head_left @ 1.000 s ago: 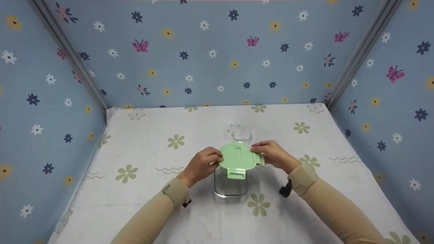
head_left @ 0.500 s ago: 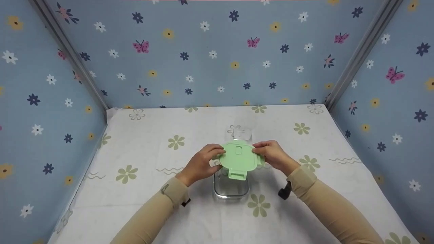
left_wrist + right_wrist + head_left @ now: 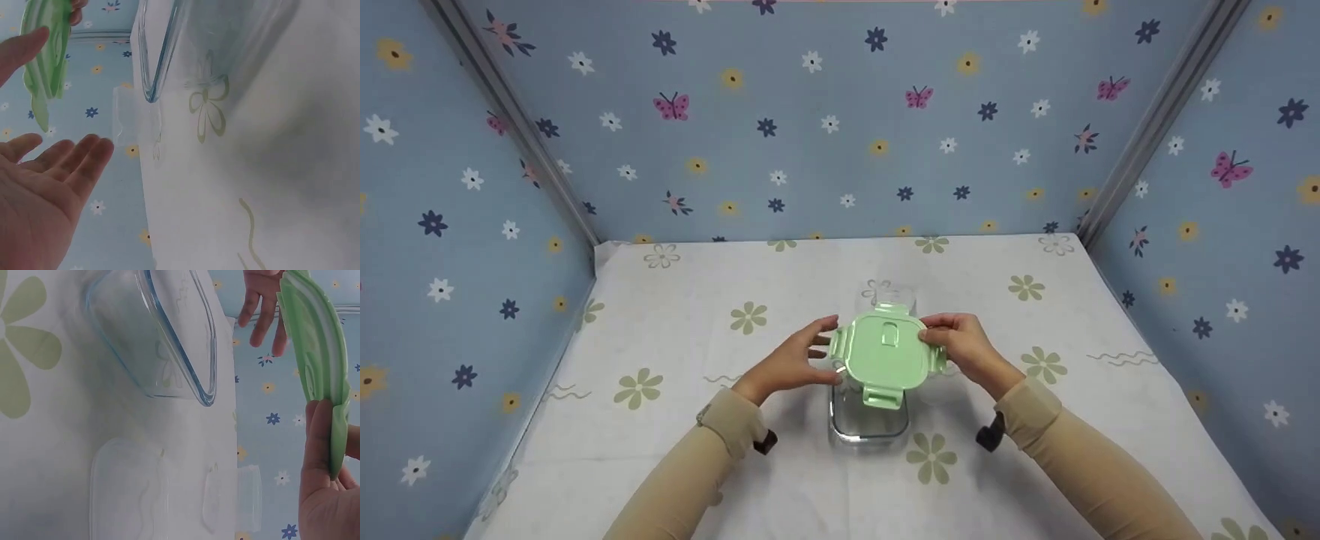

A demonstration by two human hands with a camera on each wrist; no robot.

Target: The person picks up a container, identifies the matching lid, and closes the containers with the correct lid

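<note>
A table (image 3: 675, 420) covered in a white flowered cloth sits inside blue patterned walls (image 3: 810, 112). On it, near the middle, stands a clear glass container (image 3: 868, 416), open at the top. A green lid (image 3: 885, 354) with four clip tabs hangs in the air just above the container's far end, fairly level. A moment ago both hands gripped the lid's edges; now the left hand (image 3: 791, 362) has let go and sits just beside the lid's left edge, fingers straight and spread, touching nothing. The right hand (image 3: 969, 346) alone carries the lid, thumb and fingers pinching its right edge. A smaller clear container (image 3: 888, 293) stands behind.
</note>
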